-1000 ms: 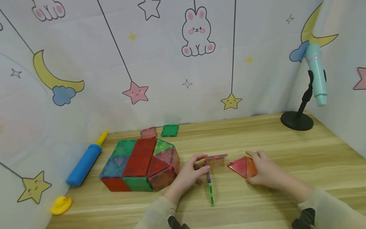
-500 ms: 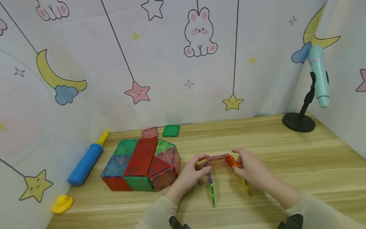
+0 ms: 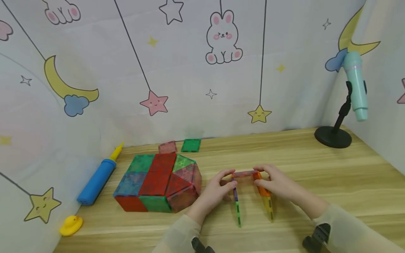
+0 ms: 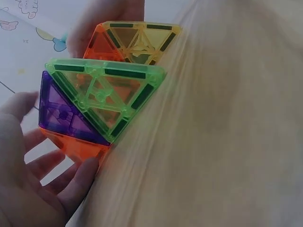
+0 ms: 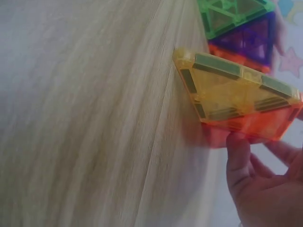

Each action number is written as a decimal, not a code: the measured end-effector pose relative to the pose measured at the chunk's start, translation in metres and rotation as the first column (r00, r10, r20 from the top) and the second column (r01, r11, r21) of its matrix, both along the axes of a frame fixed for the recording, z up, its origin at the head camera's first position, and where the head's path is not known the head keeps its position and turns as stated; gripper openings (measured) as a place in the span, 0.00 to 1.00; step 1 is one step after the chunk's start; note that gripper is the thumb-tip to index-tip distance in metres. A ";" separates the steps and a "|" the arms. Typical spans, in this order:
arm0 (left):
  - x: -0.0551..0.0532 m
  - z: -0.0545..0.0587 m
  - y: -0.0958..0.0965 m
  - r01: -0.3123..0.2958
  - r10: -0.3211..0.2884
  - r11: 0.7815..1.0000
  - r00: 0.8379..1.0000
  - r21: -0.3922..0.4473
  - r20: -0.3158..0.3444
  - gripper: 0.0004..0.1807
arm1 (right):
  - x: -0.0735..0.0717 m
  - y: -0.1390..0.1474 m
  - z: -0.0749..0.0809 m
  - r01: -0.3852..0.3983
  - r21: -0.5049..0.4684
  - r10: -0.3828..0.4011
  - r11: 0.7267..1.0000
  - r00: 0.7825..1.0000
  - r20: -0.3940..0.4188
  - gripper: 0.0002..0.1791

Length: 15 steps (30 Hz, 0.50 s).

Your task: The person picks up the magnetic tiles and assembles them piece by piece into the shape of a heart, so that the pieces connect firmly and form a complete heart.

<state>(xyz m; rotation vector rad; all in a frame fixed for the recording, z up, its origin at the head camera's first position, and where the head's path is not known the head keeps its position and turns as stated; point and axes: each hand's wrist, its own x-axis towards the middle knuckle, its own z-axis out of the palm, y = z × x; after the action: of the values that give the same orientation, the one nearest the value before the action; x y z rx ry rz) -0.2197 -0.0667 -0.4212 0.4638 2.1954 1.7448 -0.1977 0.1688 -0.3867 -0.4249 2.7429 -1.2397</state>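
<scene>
In the head view my left hand (image 3: 213, 191) pinches the far end of an upright panel of joined magnetic tiles. That panel has a green triangle (image 4: 102, 92), a purple triangle (image 4: 60, 116) and an orange one (image 4: 80, 145). Opposite it, my right hand (image 3: 280, 182) grips a second upright panel, with a yellow tile (image 5: 232, 90) and an orange tile (image 5: 272, 122). A reddish tile (image 3: 245, 174) bridges the far ends of both panels, seen nearly edge-on. Whether its edges touch both panels is hard to tell.
A block built of red, green and blue magnetic tiles (image 3: 156, 182) sits left of my hands. Behind it lie a pink tile (image 3: 167, 147) and a green tile (image 3: 191, 145). A blue pump (image 3: 97, 181), yellow duck (image 3: 71, 225) and microphone stand (image 3: 333, 136) stand farther out.
My right hand has brought its tile panel leftward and turned it upright against the right end of the reddish tile. The left hand keeps its hold on the green-and-purple panel.
</scene>
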 end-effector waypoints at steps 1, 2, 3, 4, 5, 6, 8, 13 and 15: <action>-0.001 0.001 -0.002 -0.013 0.012 1.000 1.000 -0.029 -0.023 0.26 | 0.000 0.001 -0.001 -0.012 -0.009 0.012 1.000 1.000 -0.003 0.30; -0.002 0.002 -0.004 -0.031 0.028 0.998 0.998 -0.059 -0.052 0.27 | 0.000 0.002 -0.001 -0.020 -0.020 0.020 1.000 1.000 -0.005 0.31; -0.003 0.003 -0.006 -0.055 0.048 0.995 0.996 -0.088 -0.081 0.28 | 0.000 0.003 -0.002 -0.027 -0.028 0.027 0.999 1.000 -0.007 0.33; -0.004 0.003 -0.008 -0.080 0.068 0.991 0.992 -0.109 -0.110 0.29 | 0.000 0.005 -0.003 -0.032 -0.038 0.032 0.999 0.999 -0.005 0.33; -0.005 0.004 -0.010 -0.103 0.084 0.987 0.986 -0.127 -0.142 0.29 | 0.001 0.006 -0.003 -0.036 -0.049 0.036 0.998 0.999 0.002 0.34; -0.006 0.004 -0.011 -0.116 0.092 0.984 0.981 -0.138 -0.171 0.30 | 0.001 0.008 -0.004 -0.034 -0.058 0.035 0.998 0.999 0.007 0.34; -0.007 0.003 -0.014 -0.129 0.095 0.980 0.973 -0.154 -0.212 0.31 | 0.001 0.011 -0.005 -0.036 -0.061 0.036 0.997 0.999 0.010 0.35; -0.007 0.003 -0.017 -0.161 0.116 0.973 0.962 -0.168 -0.249 0.33 | 0.004 0.019 -0.008 -0.071 -0.069 0.071 0.995 0.997 0.007 0.35; -0.008 0.002 -0.018 -0.206 0.160 0.965 0.953 -0.162 -0.257 0.32 | 0.005 0.022 -0.009 -0.085 -0.087 0.087 0.993 0.996 0.015 0.35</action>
<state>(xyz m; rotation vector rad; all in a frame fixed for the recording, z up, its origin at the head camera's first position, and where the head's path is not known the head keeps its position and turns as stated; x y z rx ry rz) -0.2274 -0.0851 -0.4192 0.4603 2.6237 1.6192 -0.1927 0.1905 -0.3958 -0.5309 2.6330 -1.3365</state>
